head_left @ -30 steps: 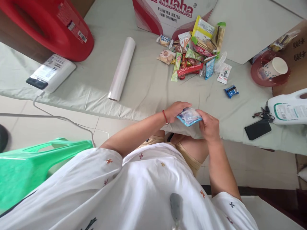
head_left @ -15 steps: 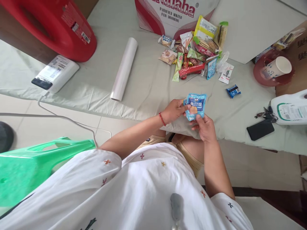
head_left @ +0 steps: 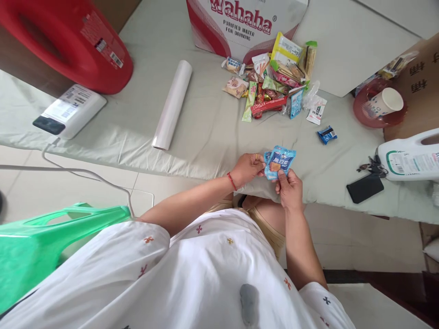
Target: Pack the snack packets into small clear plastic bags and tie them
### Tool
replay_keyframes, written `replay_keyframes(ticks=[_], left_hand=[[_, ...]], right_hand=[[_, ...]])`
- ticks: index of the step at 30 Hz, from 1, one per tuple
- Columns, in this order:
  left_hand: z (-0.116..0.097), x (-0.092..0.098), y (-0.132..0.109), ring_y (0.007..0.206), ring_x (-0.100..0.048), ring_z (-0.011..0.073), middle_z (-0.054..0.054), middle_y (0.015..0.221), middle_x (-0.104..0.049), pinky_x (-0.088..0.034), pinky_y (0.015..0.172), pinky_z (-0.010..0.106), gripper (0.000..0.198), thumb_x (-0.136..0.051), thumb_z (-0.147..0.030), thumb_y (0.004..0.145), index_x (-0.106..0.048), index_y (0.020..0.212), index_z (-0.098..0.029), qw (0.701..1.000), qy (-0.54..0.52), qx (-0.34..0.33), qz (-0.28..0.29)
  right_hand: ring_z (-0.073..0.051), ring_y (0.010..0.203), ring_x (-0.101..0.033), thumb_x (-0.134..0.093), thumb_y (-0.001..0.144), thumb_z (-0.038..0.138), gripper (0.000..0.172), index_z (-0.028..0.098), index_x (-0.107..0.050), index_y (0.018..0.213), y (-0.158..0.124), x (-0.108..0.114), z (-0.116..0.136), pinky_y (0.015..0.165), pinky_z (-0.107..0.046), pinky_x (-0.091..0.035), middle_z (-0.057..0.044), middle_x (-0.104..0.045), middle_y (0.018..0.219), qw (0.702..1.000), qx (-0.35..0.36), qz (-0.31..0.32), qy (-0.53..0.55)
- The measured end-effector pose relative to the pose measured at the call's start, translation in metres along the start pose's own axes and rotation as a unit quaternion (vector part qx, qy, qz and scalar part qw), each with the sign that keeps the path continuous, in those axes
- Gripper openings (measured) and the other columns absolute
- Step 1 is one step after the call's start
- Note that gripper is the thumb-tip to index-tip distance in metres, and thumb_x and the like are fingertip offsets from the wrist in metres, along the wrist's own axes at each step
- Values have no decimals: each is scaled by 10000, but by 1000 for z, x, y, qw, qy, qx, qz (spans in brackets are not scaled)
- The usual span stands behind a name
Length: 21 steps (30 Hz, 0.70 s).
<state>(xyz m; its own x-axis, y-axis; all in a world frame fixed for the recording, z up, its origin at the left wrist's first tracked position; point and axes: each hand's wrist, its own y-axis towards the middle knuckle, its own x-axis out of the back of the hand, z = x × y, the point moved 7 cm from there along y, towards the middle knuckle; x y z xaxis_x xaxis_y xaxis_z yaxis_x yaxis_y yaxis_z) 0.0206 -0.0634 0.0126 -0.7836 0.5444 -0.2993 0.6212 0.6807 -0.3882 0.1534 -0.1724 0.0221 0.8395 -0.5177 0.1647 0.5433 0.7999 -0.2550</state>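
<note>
Between my hands, above the table's front edge, is a blue fish tofu snack packet (head_left: 281, 160). A second bit of blue wrapper shows behind its left edge; whether it is a separate packet I cannot tell. My left hand (head_left: 247, 170), with a red string bracelet on the wrist, pinches the blue wrapper at its left side. My right hand (head_left: 291, 188) grips the packet's lower edge, thumb on the front. Beyond them lies a pile of wrapped snacks (head_left: 270, 87), with another blue packet (head_left: 296, 104) at its right side.
A Wahaha water carton (head_left: 240, 27) stands behind the pile. To the left are a clear film roll (head_left: 172, 106), a white device (head_left: 70, 111) with a cable and a red jug (head_left: 103, 50). On the right are a small blue packet (head_left: 327, 135), paper cup (head_left: 391, 101), phone (head_left: 365, 187) and white jug (head_left: 409, 155).
My left fingers have drawn back from the packet's front to its left edge. The right thumb now presses on the front. The whole view has shifted slightly.
</note>
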Motion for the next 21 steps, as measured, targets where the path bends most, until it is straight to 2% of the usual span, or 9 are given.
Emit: replay_keyframes(ticks=[3, 6, 7, 9, 12, 15, 18, 21], left_hand=[[6, -1, -4, 528, -585, 92, -38, 567, -636, -462, 590, 202, 121, -605, -109, 851, -610, 738, -152, 996, 83, 26, 10], [8, 2, -11, 533, -587, 112, -21, 605, -666, -451, 556, 218, 153, -667, -217, 850, -602, 719, -174, 986, 155, 45, 41], [6, 7, -14, 559, -609, 125, -7, 644, -690, -466, 564, 229, 168, -683, -274, 859, -616, 738, -179, 982, 181, 33, 41], [-7, 24, -20, 661, -674, 157, 21, 754, -746, -517, 636, 257, 184, -664, -361, 895, -673, 842, -185, 967, 251, -38, 9], [-28, 59, -34, 875, -736, 202, 60, 959, -795, -560, 808, 312, 228, -550, -336, 964, -716, 1036, -198, 902, 383, -182, -81], [-31, 85, -48, 960, -725, 237, 96, 1013, -787, -570, 890, 368, 265, -479, -282, 997, -712, 1070, -181, 828, 482, -260, -124], [-26, 93, -57, 1004, -707, 244, 113, 1058, -778, -577, 908, 384, 299, -435, -246, 1025, -696, 1147, -166, 794, 513, -306, -107], [-23, 90, -59, 996, -685, 248, 108, 1049, -771, -576, 892, 391, 307, -412, -227, 1042, -687, 1170, -173, 776, 534, -324, -90]], right_hand=[[-69, 450, -459, -723, 866, 705, 511, 228, -549, 810, -9, 5, -4, 408, -193, -352, 47, -614, 640, 999, -28, 22, -38], [-74, 442, -452, -733, 842, 727, 529, 218, -591, 817, -17, 20, -3, 405, -200, -345, 43, -592, 615, 996, -59, 35, -65], [-77, 441, -453, -744, 829, 729, 532, 214, -611, 825, -19, 30, -1, 405, -203, -345, 39, -593, 613, 995, -65, 30, -73], [-83, 450, -462, -766, 813, 717, 526, 208, -635, 823, -23, 55, 7, 415, -208, -355, 30, -600, 611, 993, -68, 5, -99], [-96, 470, -480, -767, 828, 690, 505, 206, -635, 777, -28, 97, 22, 433, -209, -370, 23, -581, 576, 985, -73, -7, -159], [-110, 473, -494, -780, 820, 675, 491, 206, -647, 756, -27, 131, 37, 436, -217, -390, 15, -567, 544, 973, -90, 6, -212], [-114, 442, -475, -838, 779, 626, 446, 205, -689, 761, -5, 163, 57, 405, -229, -365, 1, -560, 512, 970, -84, -39, -225], [-93, 376, -419, -877, 802, 461, 370, 196, -659, 662, 48, 194, 84, 368, -244, -265, -32, -555, 475, 967, -80, -129, -204]])
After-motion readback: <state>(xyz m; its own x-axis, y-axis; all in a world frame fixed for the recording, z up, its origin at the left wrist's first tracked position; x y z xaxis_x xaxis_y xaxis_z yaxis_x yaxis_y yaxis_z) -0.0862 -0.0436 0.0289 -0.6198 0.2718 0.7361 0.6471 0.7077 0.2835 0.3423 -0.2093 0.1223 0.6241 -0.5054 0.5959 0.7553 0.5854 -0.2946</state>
